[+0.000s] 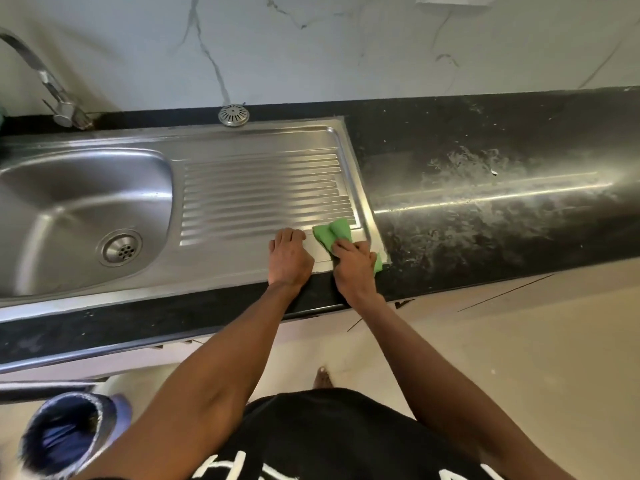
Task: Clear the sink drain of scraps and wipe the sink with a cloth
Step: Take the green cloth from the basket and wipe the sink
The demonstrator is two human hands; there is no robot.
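A steel sink with a round drain lies at the left, and its ribbed drainboard stretches to the right. My right hand presses a green cloth onto the drainboard's front right corner. My left hand rests beside it on the steel, fingers curled under and holding nothing. The loose drain strainer sits upside down at the back of the counter, behind the drainboard.
A chrome tap stands at the back left. The black counter to the right shows pale smears. A bin with a blue liner stands on the floor at the lower left. A marble wall backs the counter.
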